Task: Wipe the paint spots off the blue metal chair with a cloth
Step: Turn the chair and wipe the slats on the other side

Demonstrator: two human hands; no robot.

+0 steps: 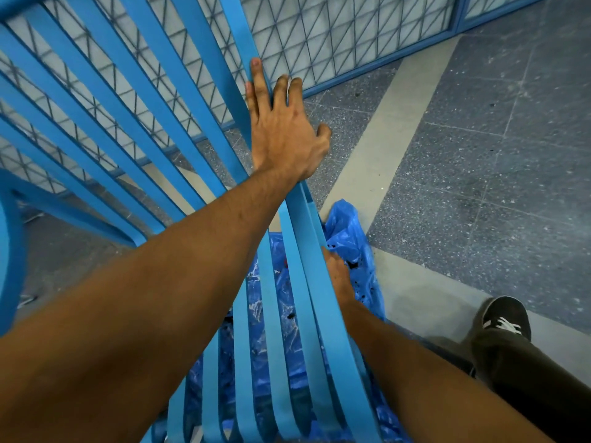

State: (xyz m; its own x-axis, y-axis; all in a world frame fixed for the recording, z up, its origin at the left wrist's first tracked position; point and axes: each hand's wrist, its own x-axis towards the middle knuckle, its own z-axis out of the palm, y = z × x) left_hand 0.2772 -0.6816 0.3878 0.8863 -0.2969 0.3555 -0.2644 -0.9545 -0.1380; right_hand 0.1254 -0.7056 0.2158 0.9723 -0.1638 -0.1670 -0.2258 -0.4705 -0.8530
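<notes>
The blue metal chair (pixel 179 129) fills the left and middle of the head view, its long slats running from the top left down to the bottom centre. My left hand (pixel 284 135) lies on the outermost right slat, one finger stretched along it and the others curled over its edge. My right hand (pixel 335 276) is lower down, reaching behind the same outer slats, which hide most of it. I cannot see its fingers or whether it holds anything. No cloth is in view, and no paint spots show on the slats.
A crumpled blue plastic sheet (pixel 348 231) with dark paint splatters lies on the floor under the chair. A blue-framed wire mesh panel (pixel 319 33) stands behind. My dark shoe (pixel 503 318) is at the lower right on grey speckled floor (pixel 479 155).
</notes>
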